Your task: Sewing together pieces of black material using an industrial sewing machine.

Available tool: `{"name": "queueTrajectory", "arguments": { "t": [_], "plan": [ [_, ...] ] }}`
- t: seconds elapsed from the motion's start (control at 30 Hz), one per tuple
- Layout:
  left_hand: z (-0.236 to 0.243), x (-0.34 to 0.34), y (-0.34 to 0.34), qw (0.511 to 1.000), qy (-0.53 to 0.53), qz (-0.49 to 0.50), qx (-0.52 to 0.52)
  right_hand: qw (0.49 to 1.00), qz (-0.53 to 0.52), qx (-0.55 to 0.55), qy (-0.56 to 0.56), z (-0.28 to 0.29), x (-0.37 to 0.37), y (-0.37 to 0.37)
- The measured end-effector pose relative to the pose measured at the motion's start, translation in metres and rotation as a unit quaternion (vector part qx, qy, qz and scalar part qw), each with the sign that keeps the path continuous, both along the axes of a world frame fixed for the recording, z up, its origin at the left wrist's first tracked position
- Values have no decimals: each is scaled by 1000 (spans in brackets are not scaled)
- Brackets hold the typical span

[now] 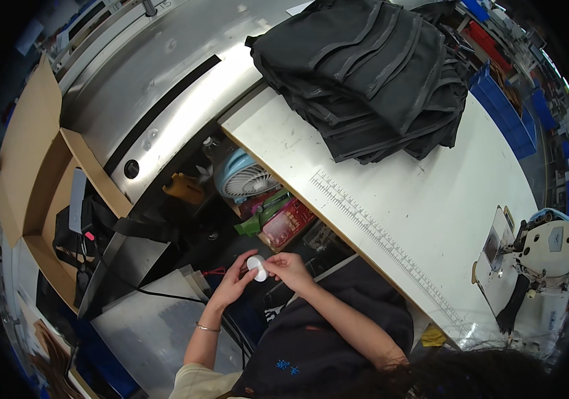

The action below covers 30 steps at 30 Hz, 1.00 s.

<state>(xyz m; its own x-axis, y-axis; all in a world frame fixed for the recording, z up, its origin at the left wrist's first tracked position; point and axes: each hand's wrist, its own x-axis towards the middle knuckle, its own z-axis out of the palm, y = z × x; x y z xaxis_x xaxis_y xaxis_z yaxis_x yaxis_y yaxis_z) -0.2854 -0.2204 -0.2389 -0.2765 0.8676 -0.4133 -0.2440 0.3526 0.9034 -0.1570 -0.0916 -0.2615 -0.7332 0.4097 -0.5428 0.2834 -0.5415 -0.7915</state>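
Between my two hands, in front of my dark apron [337, 319], is a small white rounded object [256, 268] whose exact kind I cannot make out. My left hand [234, 282], with a thin bracelet at its wrist, has its fingers closed around the left side of it. From the other side my right hand [287, 270] pinches the object's edge with thumb and fingertips. Both hands are beside the near-left edge of the white table [284, 133], over the gap where a light blue fan [248, 178] and a red package [287, 223] lie.
A tall stack of black fabric pieces [371, 73] lies on the table's far part. The sewing machine [544, 249] stands at the right, with a printed ruler [377, 243] along the tabletop. At left are an open cardboard box [38, 179], a metal surface [164, 120] and a black cable [164, 293].
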Motion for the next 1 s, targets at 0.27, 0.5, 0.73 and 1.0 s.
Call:
{"name": "queueTrajectory", "arguments": {
  "t": [0.27,0.5,0.73,1.0],
  "plan": [
    [1,10,4,997,74,-35,16,999,-16,37,-1,-17,6,-6],
    [15,22,17,950,304,-44,-58,987,-68,143,-21,-16,10,-17],
    [10,31,14,943,308,-50,-114,986,-93,140,19,7,11,-26],
    [1,22,4,985,172,6,10,972,-63,220,50,23,21,-7]
  ]
}}
